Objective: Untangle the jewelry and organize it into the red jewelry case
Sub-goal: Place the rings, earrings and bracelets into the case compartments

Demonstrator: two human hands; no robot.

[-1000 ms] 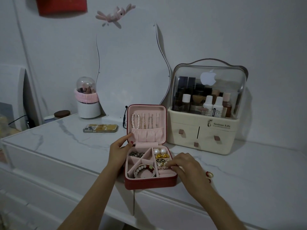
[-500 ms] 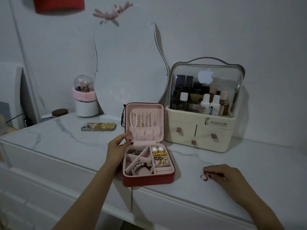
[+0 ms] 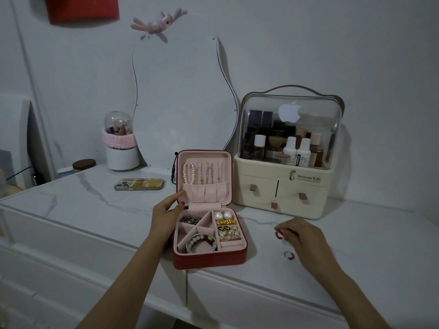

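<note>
Head view shows your left hand (image 3: 166, 217) resting against the left side of the open red square jewelry case with pink lining (image 3: 209, 258), thumb up at the hinged lid, fingers straight – bracing rather than gripping. That case sits at the front edge of the white marble-patterned counter (image 3: 78, 200), its compartments already holding pearl earrings, gold studs and a beaded bracelet. Your right hand (image 3: 301, 236) hovers to the right of the case, its fingertips pinching a small red ring (image 3: 278, 234) just off the surface. A second red-and-silver ring (image 3: 289, 255) lies loose on the counter just below that hand, nearer the front edge.

To seat this well, keep the pinch on the band's edge and carry it low over the case wall. The ring slots at the front right of the tray look like the natural home – press it between the rolls rather than dropping it among the earrings. Keep your left hand steadying the case so it cannot slide toward the edge
</note>
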